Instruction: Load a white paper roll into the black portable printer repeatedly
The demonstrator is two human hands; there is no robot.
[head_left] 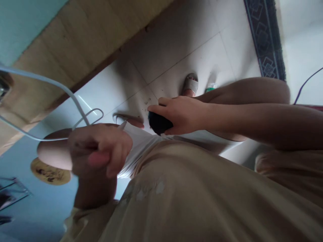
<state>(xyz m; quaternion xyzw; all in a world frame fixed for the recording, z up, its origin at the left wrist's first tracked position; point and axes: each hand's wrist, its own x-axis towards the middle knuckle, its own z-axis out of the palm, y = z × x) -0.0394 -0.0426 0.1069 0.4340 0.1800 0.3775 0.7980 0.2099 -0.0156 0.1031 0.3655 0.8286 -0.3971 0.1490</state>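
My left hand (pixel 101 149) is closed in a loose fist in front of my left knee, slightly blurred. A white cable (pixel 62 86) runs into it from the left, and a loop of cable rises behind the knuckles. What else lies inside the fist is hidden. My right hand (pixel 185 114) comes in from the right and wraps over a black rounded object (pixel 158 123) above my lap. The fingers cover much of this object, so its kind does not show. A small white bit is visible at its lower edge.
A wooden tabletop edge (pixel 75 40) crosses the upper left. My feet in sandals (pixel 191 84) rest on the tiled floor (pixel 176 50). Near them stands a bottle with a green label (pixel 210 88). A round yellow seat-like disc (pixel 50 171) and a thin-framed rack (pixel 13 191) are at left.
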